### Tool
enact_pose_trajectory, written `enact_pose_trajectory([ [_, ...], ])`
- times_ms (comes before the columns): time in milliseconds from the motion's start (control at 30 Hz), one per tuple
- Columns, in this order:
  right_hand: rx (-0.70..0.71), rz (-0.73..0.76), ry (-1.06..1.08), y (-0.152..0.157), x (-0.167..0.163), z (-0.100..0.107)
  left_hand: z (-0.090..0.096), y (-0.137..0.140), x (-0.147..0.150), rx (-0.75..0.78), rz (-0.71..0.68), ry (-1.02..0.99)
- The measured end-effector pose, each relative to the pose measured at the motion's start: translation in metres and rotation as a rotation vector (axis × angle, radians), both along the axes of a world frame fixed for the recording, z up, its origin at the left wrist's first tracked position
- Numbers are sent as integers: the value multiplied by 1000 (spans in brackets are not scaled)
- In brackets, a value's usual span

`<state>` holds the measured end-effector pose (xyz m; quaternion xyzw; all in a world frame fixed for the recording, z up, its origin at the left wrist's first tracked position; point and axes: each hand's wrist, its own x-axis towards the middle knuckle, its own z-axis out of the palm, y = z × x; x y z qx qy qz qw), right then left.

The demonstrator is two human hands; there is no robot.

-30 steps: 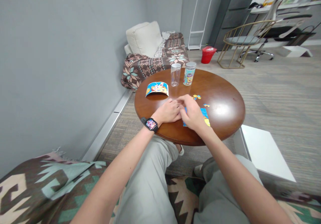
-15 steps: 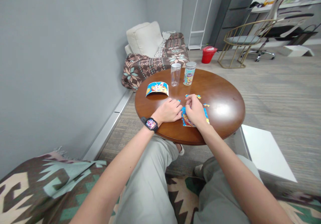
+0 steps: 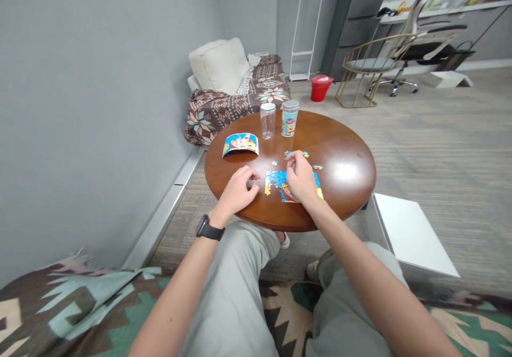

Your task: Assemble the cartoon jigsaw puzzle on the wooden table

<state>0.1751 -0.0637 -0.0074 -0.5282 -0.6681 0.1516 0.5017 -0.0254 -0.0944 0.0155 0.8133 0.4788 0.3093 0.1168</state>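
On the round wooden table lies a partly joined jigsaw puzzle (image 3: 276, 177), blue with a cartoon picture. My left hand (image 3: 240, 189) is just left of it, thumb and fingers apart, with nothing visible between them. My right hand (image 3: 301, 176) hovers over or rests on the puzzle's middle, covering part of it. Its fingers are curled together, and whatever they hold is hidden. One loose puzzle piece (image 3: 274, 163) sits beyond the puzzle's upper edge. Other loose pieces (image 3: 305, 154) lie past my right fingertips, and another piece (image 3: 318, 167) is right of that hand.
A curved picture card (image 3: 241, 142) stands at the table's left. Behind are a clear jar (image 3: 268, 122) and a printed jar (image 3: 289, 119), both lidded. The table's (image 3: 352, 149) rounded edge is near my knees. A white box (image 3: 414, 229) stands at the right.
My left hand has drawn back leftward from the puzzle and opened, uncovering its left part and a loose piece. My right hand stays over the puzzle. The view has shifted slightly.
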Motion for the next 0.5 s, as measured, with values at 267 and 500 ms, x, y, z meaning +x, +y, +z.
enact_pose_trajectory([
  [267,-1,16,30,-3,-1,2,-13,-7,3,-45,-112,79],
  [500,-1,2,-39,-1,-1,-2,-16,-6,2,-23,-132,106],
])
